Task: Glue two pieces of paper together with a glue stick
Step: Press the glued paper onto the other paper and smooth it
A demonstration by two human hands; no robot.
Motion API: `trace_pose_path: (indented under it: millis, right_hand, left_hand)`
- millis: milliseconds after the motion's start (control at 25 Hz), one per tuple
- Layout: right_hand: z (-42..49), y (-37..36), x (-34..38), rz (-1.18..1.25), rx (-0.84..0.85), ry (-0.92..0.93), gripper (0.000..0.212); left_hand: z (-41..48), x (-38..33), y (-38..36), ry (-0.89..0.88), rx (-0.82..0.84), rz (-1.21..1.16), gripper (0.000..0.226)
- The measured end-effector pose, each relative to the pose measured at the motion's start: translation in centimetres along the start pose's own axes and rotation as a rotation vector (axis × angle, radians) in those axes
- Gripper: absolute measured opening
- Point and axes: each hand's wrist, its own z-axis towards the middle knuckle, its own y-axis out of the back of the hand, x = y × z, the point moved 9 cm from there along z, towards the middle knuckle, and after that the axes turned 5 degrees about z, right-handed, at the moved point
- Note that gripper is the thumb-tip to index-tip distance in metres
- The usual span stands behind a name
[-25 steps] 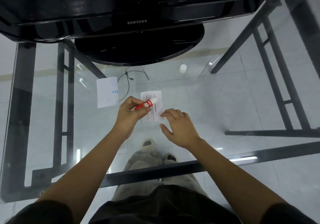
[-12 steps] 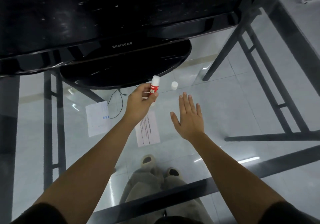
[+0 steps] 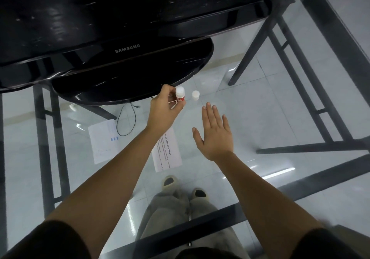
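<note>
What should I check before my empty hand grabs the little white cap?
1. Glue stick held firmly: ok, the left hand grips it upright.
2. Grabbing hand free: ok, the right hand is open and holds nothing.
3. Cap easy to reach: ok, it stands alone on the glass table, just past the right fingertips.
4. Stick close to the cap: ok, they are side by side but not touching.
5. Glue wound back down so the cap fits: cannot tell.
6. Papers stuck together: not ok, the printed paper and the other paper lie apart.
</note>
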Motion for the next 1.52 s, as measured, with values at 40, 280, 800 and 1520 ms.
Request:
trace_pose_path:
  millis: [40, 280, 800, 1520]
  right_hand:
    - [0.0, 0.0, 0.0, -0.009, 0.003, -0.001, 0.07]
    - [-0.1, 0.2, 0.3, -0.077, 0.073, 0.005, 0.071]
    - [-5.4, 1.5, 7.4, 0.315, 0.039, -0.037, 0.07]
    - [-6.3, -0.2, 7.2, 0.718, 0.084, -0.258, 0.081]
  left_hand:
    - [0.0, 0.1, -0.1, 0.006, 0.008, 0.008, 0.034]
    - [-2.8, 1.3, 3.2, 0.027, 0.025, 0.184, 0.055]
    - [-14.5, 11.2, 12.2, 0.105, 0.071, 0.707, 0.044]
    - [-16.4, 9.2, 7.8, -0.07, 0.159, 0.79, 0.045]
